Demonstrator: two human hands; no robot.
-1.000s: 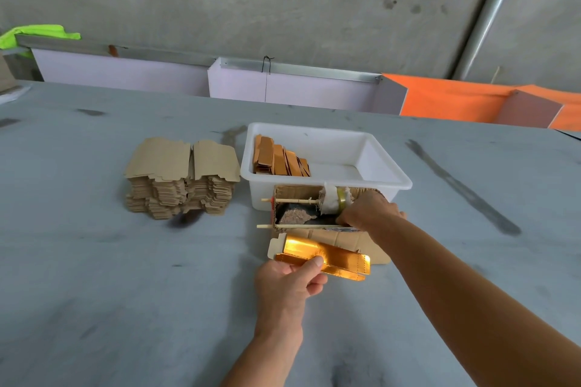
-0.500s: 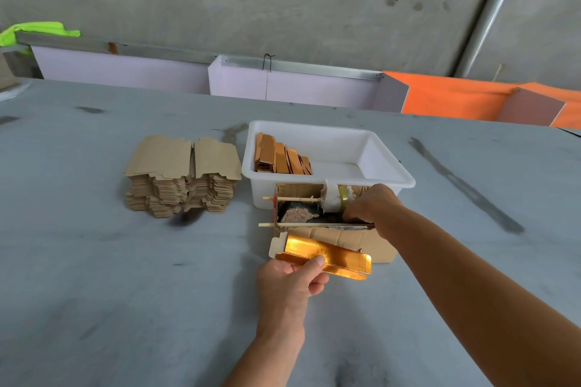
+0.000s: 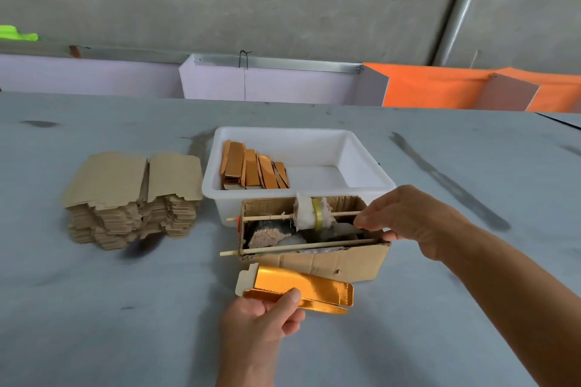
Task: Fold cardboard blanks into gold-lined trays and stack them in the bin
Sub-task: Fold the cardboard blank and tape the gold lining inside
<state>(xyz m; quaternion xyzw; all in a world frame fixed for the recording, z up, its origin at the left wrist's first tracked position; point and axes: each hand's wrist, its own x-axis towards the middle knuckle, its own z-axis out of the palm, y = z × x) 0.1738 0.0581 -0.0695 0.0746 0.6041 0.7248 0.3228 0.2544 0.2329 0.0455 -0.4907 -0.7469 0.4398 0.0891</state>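
Head view. Bin (image 3: 364,163): white, on grey surface (image 3: 94,308); folded trays (image 3: 251,168) stacked in its left end. Blanks (image 3: 132,195): brown pile, left of bin. Box (image 3: 314,261): cardboard, touching bin's near wall, two sticks (image 3: 267,217) across its open top. Tray (image 3: 301,287): gold-lined, part-folded, just in front of box, pinched at its near flap by left hand (image 3: 261,324), thumb on top. Right hand (image 3: 415,223): fingers curled, pinching the far stick's right end, at box's right end.

Cardboard box (image 3: 327,261) — just before bin (image 3: 361,188)
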